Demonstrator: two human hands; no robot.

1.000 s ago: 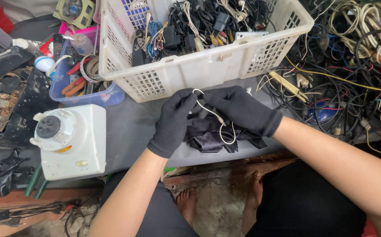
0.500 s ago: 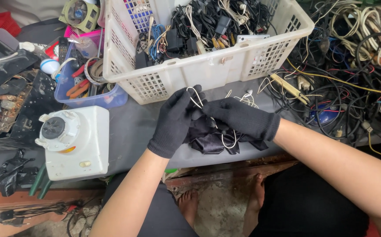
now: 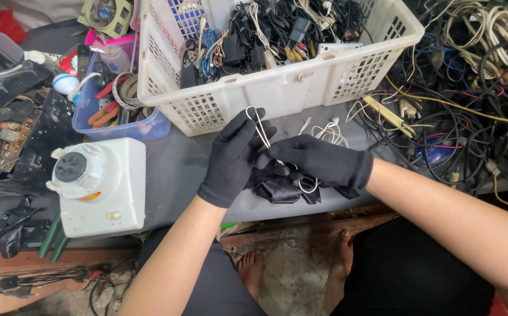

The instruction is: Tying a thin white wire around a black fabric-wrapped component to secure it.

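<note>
Grey bench (image 3: 172, 169) beneath a white basket (image 3: 277, 93): gloved left hand (image 3: 233, 158) and right hand (image 3: 321, 164) both pinch a thin white cable (image 3: 261, 131) over black cloth (image 3: 283, 188)

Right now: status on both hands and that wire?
Left hand and right hand, black-gloved, both pinching a thin white wire. Wire looped up between them above a black cloth. White basket just behind.

left hand (image 3: 230, 158), right hand (image 3: 318, 161) (gloved), fingers pinched together
</note>
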